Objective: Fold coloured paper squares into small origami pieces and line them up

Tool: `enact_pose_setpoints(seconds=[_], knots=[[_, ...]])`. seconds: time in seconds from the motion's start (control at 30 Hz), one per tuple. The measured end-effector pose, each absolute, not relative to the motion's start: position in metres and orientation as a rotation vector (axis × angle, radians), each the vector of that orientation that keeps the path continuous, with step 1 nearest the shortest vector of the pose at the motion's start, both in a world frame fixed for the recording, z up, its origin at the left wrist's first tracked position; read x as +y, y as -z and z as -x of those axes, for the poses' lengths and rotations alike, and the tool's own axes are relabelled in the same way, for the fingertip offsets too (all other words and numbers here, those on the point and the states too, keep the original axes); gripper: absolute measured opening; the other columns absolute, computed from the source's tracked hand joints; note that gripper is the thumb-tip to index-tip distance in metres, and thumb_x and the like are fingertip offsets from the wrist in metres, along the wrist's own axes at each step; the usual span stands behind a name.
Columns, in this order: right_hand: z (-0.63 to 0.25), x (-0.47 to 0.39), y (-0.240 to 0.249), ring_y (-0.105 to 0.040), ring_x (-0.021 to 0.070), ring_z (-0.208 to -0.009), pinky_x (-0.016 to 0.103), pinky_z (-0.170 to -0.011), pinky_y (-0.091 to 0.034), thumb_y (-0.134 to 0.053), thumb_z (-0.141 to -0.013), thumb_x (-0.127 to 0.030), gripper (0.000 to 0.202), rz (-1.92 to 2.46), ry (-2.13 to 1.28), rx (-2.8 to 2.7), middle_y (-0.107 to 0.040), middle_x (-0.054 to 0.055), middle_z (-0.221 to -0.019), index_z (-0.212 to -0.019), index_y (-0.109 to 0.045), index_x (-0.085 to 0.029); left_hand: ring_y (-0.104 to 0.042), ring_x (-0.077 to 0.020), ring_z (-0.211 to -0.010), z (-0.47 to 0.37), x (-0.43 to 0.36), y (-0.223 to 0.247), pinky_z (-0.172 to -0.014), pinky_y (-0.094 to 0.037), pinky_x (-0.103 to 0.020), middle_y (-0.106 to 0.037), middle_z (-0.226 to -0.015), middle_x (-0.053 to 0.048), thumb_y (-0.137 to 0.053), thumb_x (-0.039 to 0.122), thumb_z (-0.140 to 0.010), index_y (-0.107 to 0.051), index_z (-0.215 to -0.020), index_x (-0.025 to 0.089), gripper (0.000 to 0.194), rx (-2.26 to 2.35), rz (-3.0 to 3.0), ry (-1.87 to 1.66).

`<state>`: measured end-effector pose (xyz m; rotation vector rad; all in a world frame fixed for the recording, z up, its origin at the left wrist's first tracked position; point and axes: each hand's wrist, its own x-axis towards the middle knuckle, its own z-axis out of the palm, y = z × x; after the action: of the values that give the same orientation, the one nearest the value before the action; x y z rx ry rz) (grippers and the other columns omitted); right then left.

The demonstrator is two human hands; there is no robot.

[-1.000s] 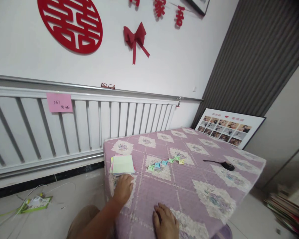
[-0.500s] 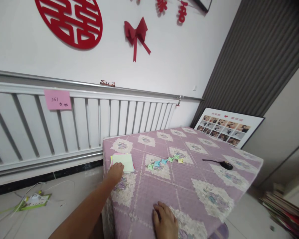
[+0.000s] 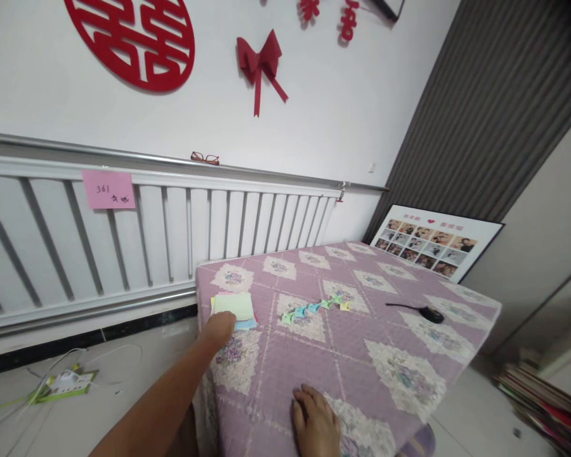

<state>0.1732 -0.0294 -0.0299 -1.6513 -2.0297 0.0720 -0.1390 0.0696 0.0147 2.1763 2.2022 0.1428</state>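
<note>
My left hand (image 3: pixel 223 329) is at the near edge of a stack of coloured paper, its fingers closed on the top pale green sheet (image 3: pixel 234 306). That sheet's near edge is raised, and a blue sheet (image 3: pixel 245 324) shows under it. Pink and yellow edges peek out behind. My right hand (image 3: pixel 315 420) lies on the purple floral tablecloth (image 3: pixel 276 374) near the front, fingers loosely extended and holding nothing. Beyond it, a row of small folded paper pieces (image 3: pixel 313 308) in green, blue and yellow crosses the cloth.
A black object with a thin handle or cord (image 3: pixel 431 314) lies at the table's right. A framed photo board (image 3: pixel 431 238) leans at the far end. A white radiator (image 3: pixel 247 222) with a pink note (image 3: pixel 108 190) runs along the wall. Cables and a power strip (image 3: pixel 69 382) lie on the floor.
My left hand has pinched the top green sheet and lifted its near edge, exposing the blue sheet below. My right hand has stayed in place.
</note>
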Motion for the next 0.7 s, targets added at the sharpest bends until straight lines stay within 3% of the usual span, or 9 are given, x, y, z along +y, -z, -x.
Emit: enact_pose_setpoints(seconds=[0.7], knots=[[-0.171,-0.031,0.026,-0.059,0.0252,-0.107,0.045,-0.089,-0.043,-0.047,-0.083,-0.035,0.025,1.658,-0.055,-2.007,-0.066,0.002,-0.113,-0.094,-0.070,-0.032,-0.059,-0.0194,-0.095,0.138,0.084,-0.024,-0.082,-0.051,-0.040,-0.059,-0.111,-0.007,-0.054,0.034,-0.091,-0.056,-0.112,0.015,0.028,2.295,-2.043,-0.055]])
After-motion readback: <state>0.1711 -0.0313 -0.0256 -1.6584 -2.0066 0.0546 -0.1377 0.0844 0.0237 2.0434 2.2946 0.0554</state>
